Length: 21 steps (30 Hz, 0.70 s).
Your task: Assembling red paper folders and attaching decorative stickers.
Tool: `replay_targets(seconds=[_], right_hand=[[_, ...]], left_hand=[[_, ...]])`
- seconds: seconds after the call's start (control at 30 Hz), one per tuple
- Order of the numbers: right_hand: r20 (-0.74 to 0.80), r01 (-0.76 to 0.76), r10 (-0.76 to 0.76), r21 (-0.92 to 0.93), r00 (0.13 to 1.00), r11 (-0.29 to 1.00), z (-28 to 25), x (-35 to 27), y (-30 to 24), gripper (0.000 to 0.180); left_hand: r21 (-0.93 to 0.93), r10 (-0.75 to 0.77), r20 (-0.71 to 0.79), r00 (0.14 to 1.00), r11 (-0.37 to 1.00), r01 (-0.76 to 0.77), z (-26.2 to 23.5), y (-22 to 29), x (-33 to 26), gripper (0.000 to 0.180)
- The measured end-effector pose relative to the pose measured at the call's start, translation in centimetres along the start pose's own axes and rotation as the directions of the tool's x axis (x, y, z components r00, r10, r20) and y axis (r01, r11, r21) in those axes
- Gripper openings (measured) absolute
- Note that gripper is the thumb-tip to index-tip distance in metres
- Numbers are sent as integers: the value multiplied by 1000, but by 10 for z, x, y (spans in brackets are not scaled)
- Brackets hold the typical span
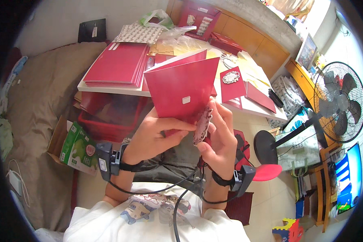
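My left hand (155, 135) grips the lower edge of an opened red folded card (181, 86) with a small white square on its face. The card is held up in front of me, over my lap. My right hand (220, 139) holds a lacy cut-out ornament (201, 126), red and white, against the card's lower right corner. Both wrists carry black devices with cables running down to my chest.
A white table (109, 86) ahead bears a stack of red cards (117, 64), more red cards with a white lace ornament (231, 76), and plastic bags. A red bin (109, 119) sits beneath. A standing fan (339, 101) is at right, a green carton (78, 147) at left.
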State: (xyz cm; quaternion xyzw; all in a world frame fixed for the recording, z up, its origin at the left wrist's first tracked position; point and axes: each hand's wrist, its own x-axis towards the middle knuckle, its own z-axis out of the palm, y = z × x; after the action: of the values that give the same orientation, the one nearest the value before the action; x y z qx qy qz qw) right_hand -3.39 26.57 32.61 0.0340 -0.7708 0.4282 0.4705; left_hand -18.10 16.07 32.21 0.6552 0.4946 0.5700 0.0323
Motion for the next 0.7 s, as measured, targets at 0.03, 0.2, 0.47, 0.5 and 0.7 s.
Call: replay_targets(seconds=[0.03,0.2,0.47,0.5,0.7], right_hand=[[-4,9,-9,23,1000,1000,-1,0,-1,70],[-34,-23,26,82,999,996,6,-1,1,68],[-84,-139,143,60,986,989,5,-5,5,70],[-83,-163,168,55,982,985,5,-5,4,72],[-65,-201,208,96,976,975,6,-4,2,73]], left_hand=[[-39,-16,-10,1000,999,16,-1,5,0,30],[13,-3,-31,1000,1000,4,1,7,1,34],[-150,-94,36,995,984,98,6,-7,0,31],[-150,-95,36,995,984,99,7,-7,0,31],[-106,-22,38,999,994,26,8,-14,0,28]])
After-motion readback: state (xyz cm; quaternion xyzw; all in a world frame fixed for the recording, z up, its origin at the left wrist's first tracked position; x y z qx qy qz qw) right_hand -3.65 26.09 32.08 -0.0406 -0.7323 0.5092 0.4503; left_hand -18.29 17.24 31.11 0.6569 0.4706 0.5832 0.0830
